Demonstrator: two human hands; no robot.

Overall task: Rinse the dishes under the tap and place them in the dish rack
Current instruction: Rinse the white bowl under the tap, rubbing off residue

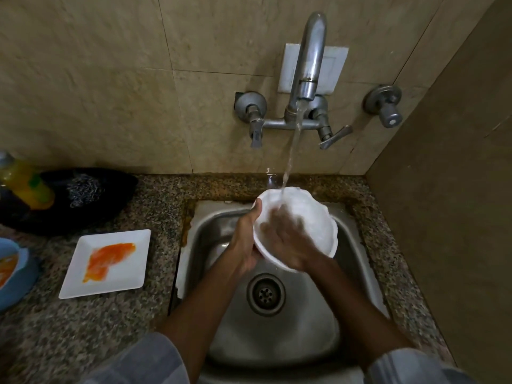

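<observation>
Speckled granite counter (116, 322) surrounds the steel sink (277, 342) at centre frame. My left hand (245, 242) grips the white bowl's (318, 225) rim under the tap's (310, 65) stream; my right hand (288, 239) lies spread flat inside it.

We hold white bowl (310, 217) over steel sink (277, 322), water stream (291, 151) from wall tap (310, 59) hitting it. Our left hand (245, 242) grips bowl rim; right hand (288, 239), blurred, lies flat inside. Orange-smeared square plate (122, 273) waits on granite counter (83, 328) at left.
</observation>
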